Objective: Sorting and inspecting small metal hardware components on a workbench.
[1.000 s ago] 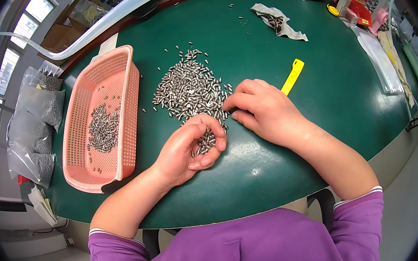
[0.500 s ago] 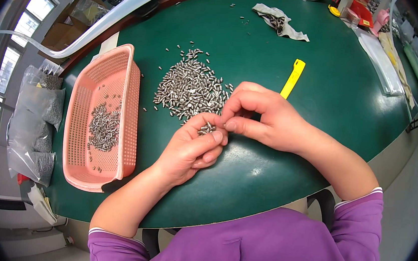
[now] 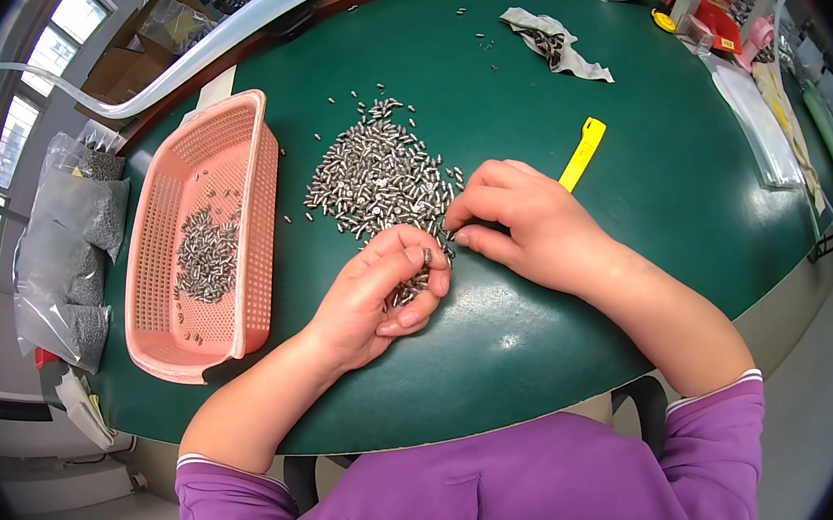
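Curled fingers of my left hand (image 3: 370, 296) cradle several small bullet-shaped metal pieces (image 3: 410, 287). One more piece (image 3: 427, 258) is pinched upright between the thumb and index finger. My right hand (image 3: 531, 218) is just to the right, its thumb and fingertips drawn together at the right edge of a heap of the same metal pieces (image 3: 375, 171). What those fingertips hold, if anything, is too small to make out. Beyond both hands, the shiny heap spreads over the green tabletop (image 3: 485, 377).
A pink plastic basket (image 3: 263, 235) with some metal pieces (image 3: 206, 255) stands left. Bags of small parts (image 3: 84, 273) are farther left. A yellow tool (image 3: 584, 156) lies beyond my right hand. Near the far edge is a crumpled white wrapper (image 3: 585, 69); plastic sleeves (image 3: 756, 122) lie far right.
My right fingertips have parted from my left hand and shifted slightly up toward the heap's edge. In my left hand, a piece now stands pinched between thumb and index finger.
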`<state>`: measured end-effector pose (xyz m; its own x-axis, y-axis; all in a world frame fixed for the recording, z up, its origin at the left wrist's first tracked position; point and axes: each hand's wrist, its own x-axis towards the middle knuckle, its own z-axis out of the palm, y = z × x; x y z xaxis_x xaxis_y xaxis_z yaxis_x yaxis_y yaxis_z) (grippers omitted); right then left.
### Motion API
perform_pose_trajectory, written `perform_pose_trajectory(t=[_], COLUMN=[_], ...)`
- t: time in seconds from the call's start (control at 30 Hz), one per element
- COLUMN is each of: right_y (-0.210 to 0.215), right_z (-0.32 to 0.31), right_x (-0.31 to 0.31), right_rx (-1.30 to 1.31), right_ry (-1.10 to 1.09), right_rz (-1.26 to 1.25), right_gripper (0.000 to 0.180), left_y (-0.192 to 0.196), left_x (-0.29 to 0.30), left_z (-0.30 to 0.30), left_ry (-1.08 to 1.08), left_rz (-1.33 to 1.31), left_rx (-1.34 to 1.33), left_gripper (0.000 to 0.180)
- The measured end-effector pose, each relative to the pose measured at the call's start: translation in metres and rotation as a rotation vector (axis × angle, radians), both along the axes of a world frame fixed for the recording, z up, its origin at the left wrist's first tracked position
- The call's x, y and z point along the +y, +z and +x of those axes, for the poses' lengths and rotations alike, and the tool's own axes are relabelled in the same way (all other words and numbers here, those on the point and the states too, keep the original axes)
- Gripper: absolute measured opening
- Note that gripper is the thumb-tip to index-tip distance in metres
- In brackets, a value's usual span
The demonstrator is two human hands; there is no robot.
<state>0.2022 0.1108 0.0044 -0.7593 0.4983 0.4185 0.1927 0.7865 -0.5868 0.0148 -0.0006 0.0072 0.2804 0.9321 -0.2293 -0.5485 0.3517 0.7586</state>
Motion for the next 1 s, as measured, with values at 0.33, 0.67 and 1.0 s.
perform_pose_trajectory(t=[0.33,0.67,1.0], right_y=[-0.002,-0.004,0.012], right_z=[0.0,0.0,-0.002], right_x=[-0.002,-0.003,-0.01], right_rx=[-0.097,-0.106,0.142], right_ry=[-0.034,-0.034,0.15], right_rz=[0.126,0.157,-0.317], right_gripper=[0.014,0.011,0.01], left_y=[-0.001,-0.003,0.0], left_x=[-0.001,0.0,-0.002], left_z=[0.0,-0.002,0.003], left_ry=[-0.002,-0.014,0.02], left_rz=[0.024,0.01,-0.053], left_rx=[0.026,-0.034,0.041], left_gripper=[0.024,0.015,0.014])
